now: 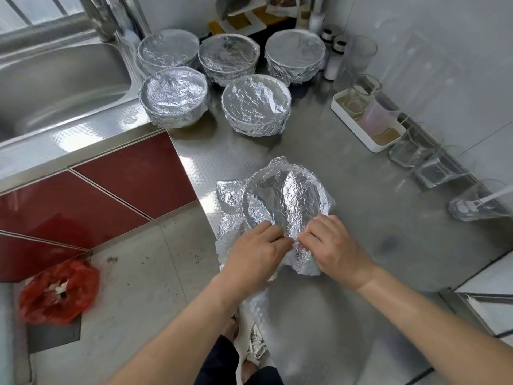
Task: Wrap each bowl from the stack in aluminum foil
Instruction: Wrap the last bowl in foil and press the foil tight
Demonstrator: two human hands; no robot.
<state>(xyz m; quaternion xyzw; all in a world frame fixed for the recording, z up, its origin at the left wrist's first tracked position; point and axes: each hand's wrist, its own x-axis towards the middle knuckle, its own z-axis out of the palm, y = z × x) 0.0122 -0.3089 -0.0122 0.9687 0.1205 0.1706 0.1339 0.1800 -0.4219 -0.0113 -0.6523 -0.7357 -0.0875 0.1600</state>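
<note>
A bowl [280, 198] lies tilted on its side on the steel counter, partly covered by a crumpled sheet of aluminum foil [230, 198]. Its rim shows on the left. My left hand [256, 252] and my right hand [331, 244] meet at the bowl's near edge, both pinching the foil there. Several foil-wrapped bowls stand at the back: one near the sink [173, 97], one in the middle [256, 105], and three behind them [227, 55].
A sink [55, 79] with a tap lies at the back left. A white tray [363, 126] with glasses and several clear glasses [435, 170] line the right wall. Shakers [333, 56] stand at the back. A red plastic bag [58, 293] lies on the floor below left.
</note>
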